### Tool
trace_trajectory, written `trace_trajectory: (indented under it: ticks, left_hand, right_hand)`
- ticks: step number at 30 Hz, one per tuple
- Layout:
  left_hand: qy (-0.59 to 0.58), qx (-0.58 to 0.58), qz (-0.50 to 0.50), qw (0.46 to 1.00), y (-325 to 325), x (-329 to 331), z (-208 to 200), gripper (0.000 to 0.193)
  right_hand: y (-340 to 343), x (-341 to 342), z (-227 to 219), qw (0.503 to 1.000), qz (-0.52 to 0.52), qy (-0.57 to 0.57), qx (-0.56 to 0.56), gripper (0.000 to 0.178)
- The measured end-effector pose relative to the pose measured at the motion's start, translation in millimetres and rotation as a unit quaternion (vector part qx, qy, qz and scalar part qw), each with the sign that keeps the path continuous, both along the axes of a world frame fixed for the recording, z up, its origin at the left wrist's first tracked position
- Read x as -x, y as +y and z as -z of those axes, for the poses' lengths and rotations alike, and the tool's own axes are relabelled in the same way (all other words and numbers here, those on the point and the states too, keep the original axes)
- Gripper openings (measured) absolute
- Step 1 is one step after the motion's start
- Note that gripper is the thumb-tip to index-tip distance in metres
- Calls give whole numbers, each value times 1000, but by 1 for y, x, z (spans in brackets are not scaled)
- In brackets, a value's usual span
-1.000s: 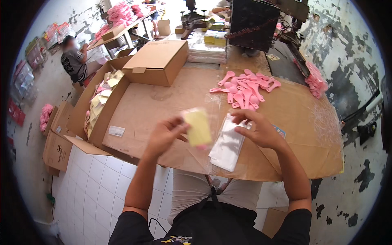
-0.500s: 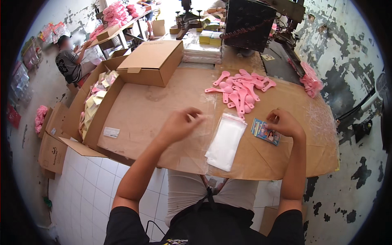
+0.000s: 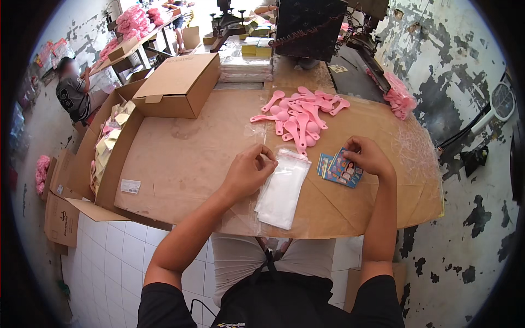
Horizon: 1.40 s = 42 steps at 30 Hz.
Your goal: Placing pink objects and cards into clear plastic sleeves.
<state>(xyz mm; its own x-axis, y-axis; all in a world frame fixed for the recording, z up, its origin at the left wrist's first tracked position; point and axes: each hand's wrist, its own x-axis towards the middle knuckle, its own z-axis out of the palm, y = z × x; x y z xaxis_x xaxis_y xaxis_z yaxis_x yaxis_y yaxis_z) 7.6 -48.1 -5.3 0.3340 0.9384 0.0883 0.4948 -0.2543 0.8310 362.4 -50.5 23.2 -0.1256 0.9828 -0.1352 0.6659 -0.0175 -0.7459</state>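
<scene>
A stack of clear plastic bags (image 3: 283, 194) lies on the brown-covered table in front of me. At its upper left edge is my left hand (image 3: 252, 170), thumb and fingers drawn together; whether a bag edge is between them I cannot make out. My right hand (image 3: 367, 157) pinches a blue printed card (image 3: 349, 170) by its upper edge, over a small pile of similar cards (image 3: 326, 165) just right of the bags. Beyond the bags sits a heap of pink plastic spoons (image 3: 303, 117), some with round scoop bowls.
An open carton (image 3: 121, 158) of wrapped items stands left, a closed cardboard box (image 3: 178, 82) behind it. A dark machine (image 3: 306, 30) rises at the back; a pink bundle (image 3: 400, 97) hangs at the right edge. Another person (image 3: 75, 90) sits far left.
My left hand has moved right to the bags and its fingers have closed. My right hand has lifted a card slightly off the pile. The whole view has shifted a little.
</scene>
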Motion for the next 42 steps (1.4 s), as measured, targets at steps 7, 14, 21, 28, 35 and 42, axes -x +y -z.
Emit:
trace_trajectory:
  ticks: [7, 14, 21, 28, 35, 42]
  left_hand:
    - [-348, 179, 108, 914, 1, -4, -3, 29]
    - [-279, 214, 118, 929, -3, -7, -8, 53]
    - [-249, 192, 130, 940, -5, -11, -2, 60]
    - [-219, 132, 182, 950, -12, -10, 4, 57]
    - [-260, 151, 103, 948, -7, -11, 0, 57]
    - [-278, 156, 118, 941, -8, -12, 1, 52]
  right_hand:
    - [-10, 57, -9, 979, -16, 110, -169, 17]
    - [-11, 97, 13, 940, -7, 288, -181, 20]
    - [-11, 97, 11, 934, -24, 281, -221, 19]
    - [-18, 109, 7, 941, -176, 104, -270, 19]
    - [-6, 85, 19, 941, -54, 312, -122, 27]
    - [-20, 113, 18, 949, -97, 298, -37, 21]
